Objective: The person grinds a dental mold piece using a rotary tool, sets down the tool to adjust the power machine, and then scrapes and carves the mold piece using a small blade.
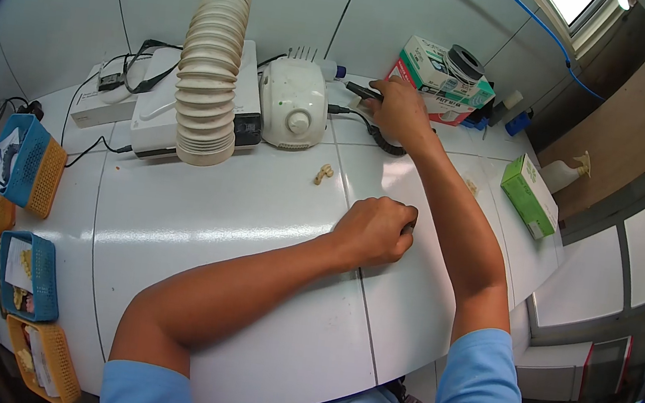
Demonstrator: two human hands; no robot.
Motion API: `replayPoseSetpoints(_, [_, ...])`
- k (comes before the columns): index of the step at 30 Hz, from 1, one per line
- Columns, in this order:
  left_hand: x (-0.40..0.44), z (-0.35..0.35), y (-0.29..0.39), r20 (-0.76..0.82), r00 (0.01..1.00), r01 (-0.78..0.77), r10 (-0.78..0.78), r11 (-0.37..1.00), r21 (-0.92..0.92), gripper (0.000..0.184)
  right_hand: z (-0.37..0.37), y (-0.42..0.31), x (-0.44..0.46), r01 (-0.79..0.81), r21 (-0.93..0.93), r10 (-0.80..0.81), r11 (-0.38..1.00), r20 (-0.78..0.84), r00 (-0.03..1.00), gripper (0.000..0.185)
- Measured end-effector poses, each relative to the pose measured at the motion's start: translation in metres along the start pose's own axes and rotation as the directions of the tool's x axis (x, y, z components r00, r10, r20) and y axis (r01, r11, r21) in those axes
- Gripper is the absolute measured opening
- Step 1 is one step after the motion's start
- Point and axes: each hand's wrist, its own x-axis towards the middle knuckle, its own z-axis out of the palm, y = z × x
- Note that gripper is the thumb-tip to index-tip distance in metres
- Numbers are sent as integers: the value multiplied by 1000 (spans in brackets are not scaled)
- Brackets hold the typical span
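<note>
My right hand [402, 113] reaches to the back of the table, its fingers closed round a dark rotary handpiece [363, 91] that points left. Below this hand a black coiled cord [388, 143] runs to the plug on the front of a white micromotor control unit [292, 109] with a round knob. Nearer to me, my left hand [374, 230] rests low over the tabletop, fingers curled shut. Something small and dark [409, 227] shows at its fingertips, too little to name. A small yellowish piece [323, 173], like a dental model part, lies between the left hand and the control unit.
A ribbed suction hose [211, 75] stands left of the control unit. Stacked glove and mask boxes [442, 83] are behind my right hand. A green box [530, 196] and a spray bottle [566, 173] stand right. Blue [47, 280] and orange baskets [65, 363] line the left edge.
</note>
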Motion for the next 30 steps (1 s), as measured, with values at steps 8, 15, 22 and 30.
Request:
replayPoseSetpoints(8, [-1,2,1,15,1000,26,-25,1000,-2,20,-42,-80,-12,-141,335,49,932,269,962,65])
replayPoseSetpoints(15, [-1,7,-3,-26,999,38,-39,999,-30,17,-34,-95,-17,-252,379,85,891,406,910,78])
replayPoseSetpoints(22, [-1,1,2,22,999,50,-49,998,-45,17,-32,-89,-2,-368,439,113,820,506,855,75])
replayPoseSetpoints(30, [-2,1,2,-4,999,47,-47,999,-19,16,-28,-85,4,-349,453,91,820,499,862,74])
